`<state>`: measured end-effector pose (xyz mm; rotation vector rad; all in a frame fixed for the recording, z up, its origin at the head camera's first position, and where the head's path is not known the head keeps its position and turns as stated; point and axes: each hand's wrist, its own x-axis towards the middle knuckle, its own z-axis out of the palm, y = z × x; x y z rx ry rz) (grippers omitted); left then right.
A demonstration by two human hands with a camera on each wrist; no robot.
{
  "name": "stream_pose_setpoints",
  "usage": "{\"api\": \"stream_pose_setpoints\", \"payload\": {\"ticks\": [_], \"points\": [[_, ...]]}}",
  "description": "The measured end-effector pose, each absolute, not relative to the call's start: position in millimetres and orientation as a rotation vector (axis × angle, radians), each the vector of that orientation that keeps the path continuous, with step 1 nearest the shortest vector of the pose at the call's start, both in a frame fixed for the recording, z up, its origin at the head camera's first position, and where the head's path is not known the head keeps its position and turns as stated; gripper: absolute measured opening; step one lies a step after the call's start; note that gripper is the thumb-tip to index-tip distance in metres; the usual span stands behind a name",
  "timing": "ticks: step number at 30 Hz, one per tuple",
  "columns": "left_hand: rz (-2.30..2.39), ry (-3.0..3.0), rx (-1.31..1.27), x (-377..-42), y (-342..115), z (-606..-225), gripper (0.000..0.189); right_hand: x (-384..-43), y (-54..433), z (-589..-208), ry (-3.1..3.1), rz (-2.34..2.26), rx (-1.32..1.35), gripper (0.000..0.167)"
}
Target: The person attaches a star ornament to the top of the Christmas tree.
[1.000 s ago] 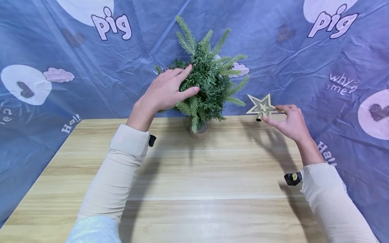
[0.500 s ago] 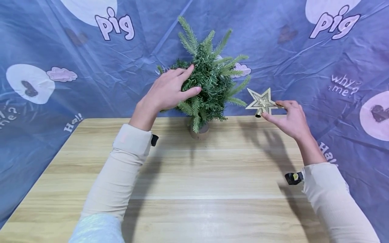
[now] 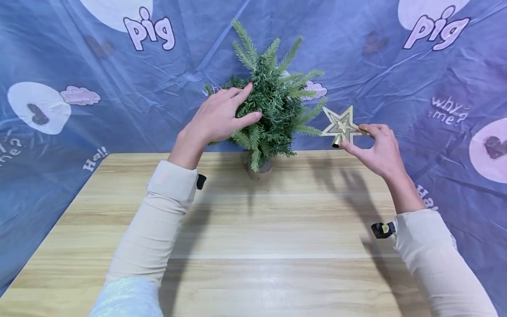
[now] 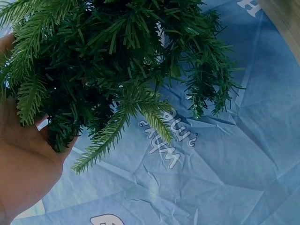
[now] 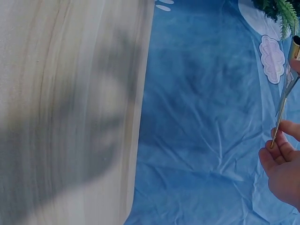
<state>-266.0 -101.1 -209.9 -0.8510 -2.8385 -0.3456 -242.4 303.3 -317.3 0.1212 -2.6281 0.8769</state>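
Observation:
A small artificial Christmas tree [image 3: 273, 105] stands upright near the far edge of the table, its bushy green branches spreading to all sides. My left hand [image 3: 215, 115] rests against the tree's left side, thumb and index finger straight and spread over the branches. The left wrist view has this hand [image 4: 30, 164] partly behind the needles; its other fingertips are hidden. To the right of the tree, my right hand [image 3: 380, 149] holds a gold star tree topper [image 3: 341, 125] in the air, pinched by one point and near its base socket. The right wrist view has the star edge-on.
The light wooden table [image 3: 269, 233] reaches to a blue printed cloth [image 3: 190, 53] hanging behind and at both sides. The tree's round brown base [image 3: 260, 174] sits on the wood close to the back edge.
My right hand has lifted the star a little higher, and its tip now comes close to the tree's right branches. The left hand keeps its place on the tree.

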Motion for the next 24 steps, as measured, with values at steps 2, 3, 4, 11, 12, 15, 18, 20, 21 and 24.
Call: {"api": "stream_pose_setpoints", "payload": {"ticks": [2, 3, 4, 11, 12, 15, 18, 20, 21, 24], "points": [[-0.345, -2.837, -0.851, -266, -101, -209, 0.083, -243, 302, -314, -2.624, 0.870, 0.124, 0.077], [-0.343, -2.837, -0.852, -266, -101, -209, 0.083, -243, 302, -313, -2.623, 0.866, 0.125, 0.077], [-0.340, -2.839, -0.853, -265, -101, -209, 0.083, -243, 301, -311, -2.622, 0.863, 0.125, 0.077], [-0.334, -2.840, -0.864, -265, -100, -209, 0.083, -243, 295, -305, -2.606, 0.867, 0.130, 0.076], [-0.332, -2.841, -0.864, -265, -100, -209, 0.083, -243, 295, -304, -2.604, 0.870, 0.129, 0.076], [-0.329, -2.839, -0.866, -266, -100, -209, 0.084, -243, 293, -302, -2.595, 0.874, 0.129, 0.076], [-0.327, -2.842, -0.862, -266, -100, -210, 0.084, -243, 292, -299, -2.580, 0.876, 0.132, 0.075], [-0.324, -2.842, -0.860, -266, -100, -210, 0.084, -244, 290, -297, -2.564, 0.881, 0.135, 0.074], [-0.323, -2.842, -0.857, -266, -100, -210, 0.084, -244, 290, -296, -2.557, 0.885, 0.135, 0.074], [-0.320, -2.839, -0.857, -266, -100, -210, 0.083, -245, 288, -294, -2.535, 0.889, 0.131, 0.074]]}}
